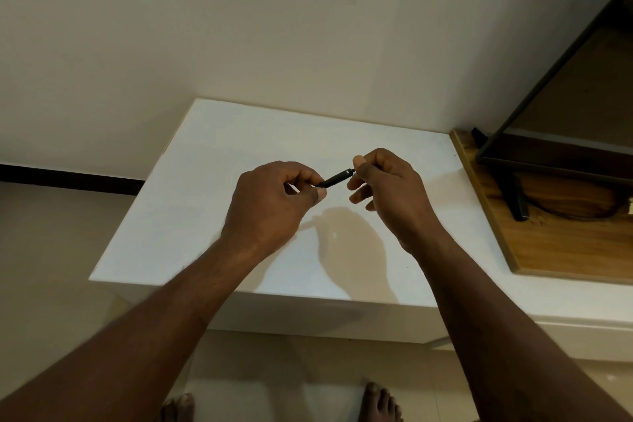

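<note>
Both hands hold a small black pen above the white table.

Left hand (274, 195) pinches the pen (334, 179) at its lower end; right hand (387, 187) pinches the upper tip, the pen spanning between them over the table (205, 202).

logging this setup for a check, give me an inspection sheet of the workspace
surface: white tabletop, hand shadows on it
job's things: slim black stick, pen-like, held above the tabletop
clutter: nothing seen
hands: left hand pinches one end of the black stick, right hand the other
cables: dark cable on the wooden board at right
surroundings: screen on that board, pale wall, tiled floor, bare feet
</note>
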{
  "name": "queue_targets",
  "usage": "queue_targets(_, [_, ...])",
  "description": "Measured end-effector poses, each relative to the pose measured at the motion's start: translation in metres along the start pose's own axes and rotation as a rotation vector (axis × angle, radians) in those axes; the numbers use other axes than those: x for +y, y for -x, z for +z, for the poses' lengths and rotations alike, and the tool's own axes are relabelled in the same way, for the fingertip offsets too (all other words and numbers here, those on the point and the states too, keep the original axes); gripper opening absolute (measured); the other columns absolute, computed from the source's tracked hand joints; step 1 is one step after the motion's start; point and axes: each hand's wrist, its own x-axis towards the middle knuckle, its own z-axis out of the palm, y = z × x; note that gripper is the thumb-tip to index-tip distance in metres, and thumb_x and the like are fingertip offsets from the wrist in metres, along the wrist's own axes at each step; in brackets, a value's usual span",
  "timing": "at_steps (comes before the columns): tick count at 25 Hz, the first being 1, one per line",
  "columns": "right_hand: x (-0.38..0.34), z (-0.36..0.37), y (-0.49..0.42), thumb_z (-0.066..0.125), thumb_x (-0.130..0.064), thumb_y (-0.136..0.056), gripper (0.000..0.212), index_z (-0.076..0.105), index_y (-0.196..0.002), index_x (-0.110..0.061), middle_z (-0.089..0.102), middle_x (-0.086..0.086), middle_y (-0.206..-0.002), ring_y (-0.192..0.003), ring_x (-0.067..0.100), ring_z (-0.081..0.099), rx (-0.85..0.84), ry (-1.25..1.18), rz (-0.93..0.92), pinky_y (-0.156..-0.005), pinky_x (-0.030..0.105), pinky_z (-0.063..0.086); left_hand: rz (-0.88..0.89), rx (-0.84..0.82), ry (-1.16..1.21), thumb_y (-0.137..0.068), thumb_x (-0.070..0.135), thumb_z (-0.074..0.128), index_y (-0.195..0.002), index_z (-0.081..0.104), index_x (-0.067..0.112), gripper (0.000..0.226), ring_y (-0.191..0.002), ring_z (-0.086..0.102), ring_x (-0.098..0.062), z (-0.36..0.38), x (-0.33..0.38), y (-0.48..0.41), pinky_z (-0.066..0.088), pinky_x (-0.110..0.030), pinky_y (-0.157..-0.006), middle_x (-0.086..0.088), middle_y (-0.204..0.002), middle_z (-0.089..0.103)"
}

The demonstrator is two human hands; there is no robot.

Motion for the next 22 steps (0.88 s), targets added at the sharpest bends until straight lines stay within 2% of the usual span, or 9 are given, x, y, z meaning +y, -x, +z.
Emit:
queue_targets(3, [0.006, -0.019, -0.010, 0.059, -0.049, -0.101, 0.035, 0.068, -0.088, -0.018, 0.079, -0.002, -0.088, -0.066, 0.008, 0.073, 0.062, -0.018, 0.027, -0.063, 0.028, 0.049, -0.064, -0.007, -0.010, -0.086, 0.032, 0.080, -0.085, 0.079, 0.033, 0.001, -0.056, 0.060, -0.001, -0.001, -0.002, -0.002, 0.055, -0.031, -0.061, 0.016, -0.070, 0.071])
queue_targets(5, [0.017, -0.037, -0.017, 0.064, -0.043, -0.100, 0.027, 0.069, -0.086, -0.019, 0.079, -0.005, -0.086, -0.067, 0.006, 0.073, 0.141, 0.160, 0.030, -0.064, 0.029, 0.052, -0.092, -0.028, -0.021, -0.086, 0.032, 0.080, -0.085, 0.080, 0.031, 0.001, -0.052, 0.059, 0.002, -0.002, -0.005, -0.002, 0.055, -0.031, -0.062, 0.014, -0.069, 0.071])
queue_targets(7, [0.032, -0.051, -0.022, 0.071, -0.035, -0.096, 0.020, 0.070, -0.085, -0.019, 0.078, -0.004, -0.086, -0.078, 0.015, 0.074, 0.153, 0.399, 0.049, -0.073, 0.038, 0.059, -0.100, -0.042, -0.031, -0.086, 0.033, 0.079, -0.086, 0.080, 0.031, 0.003, -0.052, 0.060, 0.005, -0.002, -0.006, -0.003, 0.050, -0.027, -0.061, 0.014, -0.071, 0.073])
queue_targets(10, [0.051, -0.060, -0.026, 0.078, -0.035, -0.092, 0.019, 0.069, -0.083, -0.021, 0.074, -0.001, -0.082, -0.084, 0.021, 0.072, 0.091, 0.572, 0.119, -0.077, 0.041, 0.060, -0.094, -0.051, -0.075, -0.087, 0.036, 0.078, -0.088, 0.080, 0.031, 0.005, -0.063, 0.063, 0.007, 0.000, -0.006, -0.002, 0.044, -0.020, -0.061, 0.016, -0.074, 0.073])
queue_targets(13, [0.060, -0.059, -0.031, 0.079, -0.034, -0.091, 0.018, 0.067, -0.082, -0.024, 0.072, -0.004, -0.081, -0.079, 0.015, 0.066, 0.068, 0.666, 0.112, -0.063, 0.031, 0.052, -0.096, -0.058, -0.106, -0.088, 0.037, 0.077, -0.088, 0.081, 0.032, 0.006, -0.075, 0.066, 0.005, 0.001, -0.008, -0.003, 0.043, -0.018, -0.064, 0.018, -0.078, 0.074])
queue_targets(14, [0.063, -0.056, -0.032, 0.079, -0.035, -0.091, 0.017, 0.067, -0.085, -0.024, 0.071, -0.005, -0.083, -0.079, 0.014, 0.064, 0.065, 0.689, 0.092, -0.062, 0.029, 0.047, -0.099, -0.061, -0.109, -0.089, 0.037, 0.077, -0.088, 0.081, 0.033, 0.006, -0.076, 0.066, 0.005, 0.001, -0.009, -0.003, 0.044, -0.018, -0.064, 0.019, -0.079, 0.074])
queue_targets(16, [0.068, -0.050, -0.033, 0.078, -0.034, -0.091, 0.017, 0.070, -0.099, -0.022, 0.072, -0.005, -0.095, -0.087, 0.016, 0.063, 0.057, 0.690, 0.046, -0.070, 0.029, 0.043, -0.103, -0.065, -0.111, -0.089, 0.037, 0.076, -0.087, 0.080, 0.034, 0.006, -0.077, 0.066, 0.005, 0.003, -0.011, -0.002, 0.045, -0.019, -0.065, 0.020, -0.079, 0.074])
queue_targets(18, [0.073, -0.044, -0.036, 0.078, -0.030, -0.092, 0.032, 0.071, -0.121, -0.017, 0.071, 0.000, -0.111, -0.099, 0.019, 0.064, 0.060, 0.666, 0.000, -0.083, 0.029, 0.044, -0.098, -0.072, -0.119, -0.089, 0.037, 0.075, -0.086, 0.080, 0.034, 0.006, -0.076, 0.066, 0.005, 0.006, -0.011, 0.000, 0.045, -0.019, -0.065, 0.020, -0.078, 0.074])
queue_targets(22, [0.080, -0.034, -0.040, 0.072, -0.028, -0.096, 0.051, 0.061, -0.144, -0.012, 0.063, 0.010, -0.138, -0.128, 0.032, 0.057, 0.075, 0.699, -0.052, -0.104, 0.037, 0.043, -0.104, -0.082, -0.126, -0.089, 0.037, 0.075, -0.086, 0.079, 0.034, 0.007, -0.075, 0.065, 0.005, 0.014, -0.009, 0.002, 0.044, -0.018, -0.064, 0.020, -0.077, 0.074])
